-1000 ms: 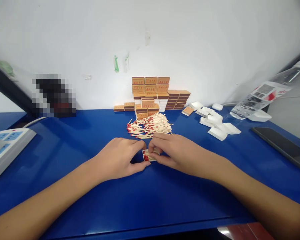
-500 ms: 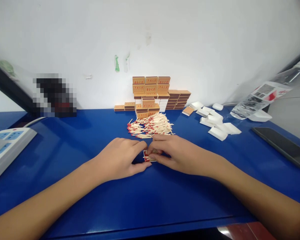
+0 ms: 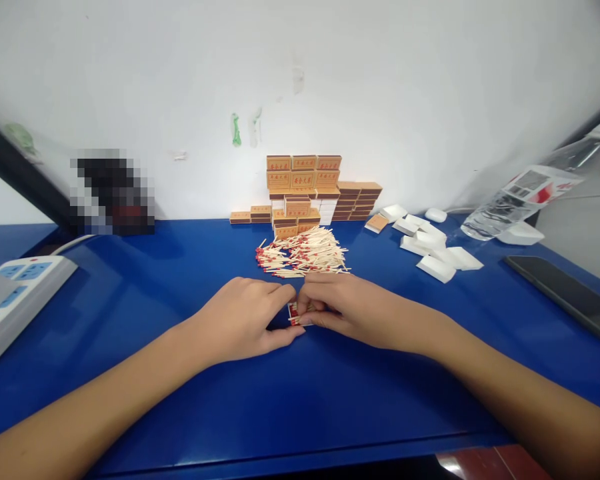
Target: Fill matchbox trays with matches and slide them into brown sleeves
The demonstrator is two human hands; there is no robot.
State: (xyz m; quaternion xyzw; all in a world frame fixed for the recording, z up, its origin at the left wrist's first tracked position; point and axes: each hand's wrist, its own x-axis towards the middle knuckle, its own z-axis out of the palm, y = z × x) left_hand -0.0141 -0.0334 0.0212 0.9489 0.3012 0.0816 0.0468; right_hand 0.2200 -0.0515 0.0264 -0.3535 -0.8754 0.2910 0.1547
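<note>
Matches with red heads lie in a small open tray on the blue desk, between the two hands and just in front of a loose match pile. The tray's long axis seems to run left to right across the desk, roughly in line with the wall; its right end is hidden under fingers. Inside, the visible heads sit at the left end, with the sticks pointing rightward.

The left hand grips the tray, thumb along the near edge and forefinger at the far one. The right hand has its bent fingers and thumb down at the tray; whether it pinches any matches, I cannot tell.

In the pile, many heads also face left, sticks reaching right. Behind it rise stacked matchboxes, the upper ones showing printed faces. White trays lie scattered to the right, at differing angles, near a tilted bottle and a phone.
</note>
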